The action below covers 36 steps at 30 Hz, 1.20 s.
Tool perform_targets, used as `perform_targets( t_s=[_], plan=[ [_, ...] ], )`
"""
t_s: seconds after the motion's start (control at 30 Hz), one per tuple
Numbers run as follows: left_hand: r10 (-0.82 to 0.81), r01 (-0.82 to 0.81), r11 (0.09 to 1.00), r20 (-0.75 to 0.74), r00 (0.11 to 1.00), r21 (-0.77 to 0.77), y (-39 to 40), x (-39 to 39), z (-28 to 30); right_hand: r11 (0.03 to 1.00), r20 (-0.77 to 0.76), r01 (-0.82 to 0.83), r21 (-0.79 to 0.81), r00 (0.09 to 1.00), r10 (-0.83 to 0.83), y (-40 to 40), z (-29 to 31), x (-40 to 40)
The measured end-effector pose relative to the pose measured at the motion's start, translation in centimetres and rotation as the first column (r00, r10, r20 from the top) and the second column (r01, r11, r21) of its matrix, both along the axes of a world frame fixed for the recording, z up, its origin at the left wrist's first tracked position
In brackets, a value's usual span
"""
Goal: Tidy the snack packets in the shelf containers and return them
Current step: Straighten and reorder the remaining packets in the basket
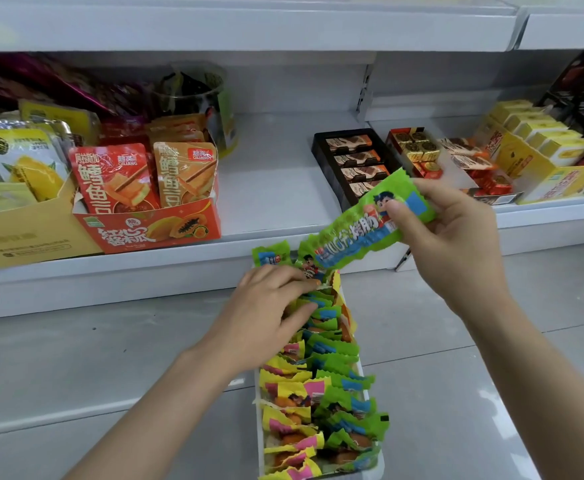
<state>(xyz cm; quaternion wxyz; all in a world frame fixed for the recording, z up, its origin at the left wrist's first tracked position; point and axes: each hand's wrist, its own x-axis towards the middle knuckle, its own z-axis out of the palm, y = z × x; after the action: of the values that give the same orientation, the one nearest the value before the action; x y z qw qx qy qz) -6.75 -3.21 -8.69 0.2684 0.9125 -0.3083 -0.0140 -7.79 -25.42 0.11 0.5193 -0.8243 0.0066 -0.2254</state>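
Head view: the white container (318, 403) runs from lower centre of the frame up toward the shelf edge (110, 268), packed with green and yellow snack packets (321, 386) standing in two uneven rows. The right hand (456, 244), right of centre, pinches one green packet (363, 226) by its end between thumb and fingers (401, 211); the packet hangs clear above the far end of the container. The left hand (266, 313) lies on the far rows, fingers spread and pressing the packets down, gripping nothing

Risks, as a judgement:
- The end pinch is light; the packet may twist or slip and fall outside the container
- Several packets lean over the container rim at lower right; pressure from the left hand may tip them onto the floor
- Inserting the held packet without opening a gap may crumple its neighbours
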Motion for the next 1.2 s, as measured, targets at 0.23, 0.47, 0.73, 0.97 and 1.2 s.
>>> perform_targets(
  t_s=[0.23,0.47,0.73,0.97,1.2],
  plan=[
    [-0.022,0.022,0.999,0.015,1.0,0.04,0.0,-0.2,-0.3,0.892,-0.158,-0.123,-0.435,0.986,0.059,2.1,-1.1,2.4],
    [-0.021,0.021,0.999,-0.015,1.0,-0.04,0.3,-0.2,-0.6,0.622,-0.429,-0.335,-0.707,0.903,-0.001,4.6,-5.1,3.3],
    [0.009,-0.019,0.99,-0.07,0.997,-0.143,0.5,0.1,-0.7,0.717,-0.511,-0.362,-0.595,0.86,0.009,3.8,-4.8,3.8],
    [0.007,-0.014,0.993,-0.057,0.998,-0.121,0.0,0.7,-0.4,0.836,-0.368,-0.183,-0.518,0.93,-0.024,1.3,-5.0,4.2],
    [-0.017,0.014,0.99,-0.026,1.0,-0.143,0.5,0.4,-0.7,0.773,-0.364,-0.151,-0.616,0.925,-0.109,3.7,-6.1,4.3]
  ],
)
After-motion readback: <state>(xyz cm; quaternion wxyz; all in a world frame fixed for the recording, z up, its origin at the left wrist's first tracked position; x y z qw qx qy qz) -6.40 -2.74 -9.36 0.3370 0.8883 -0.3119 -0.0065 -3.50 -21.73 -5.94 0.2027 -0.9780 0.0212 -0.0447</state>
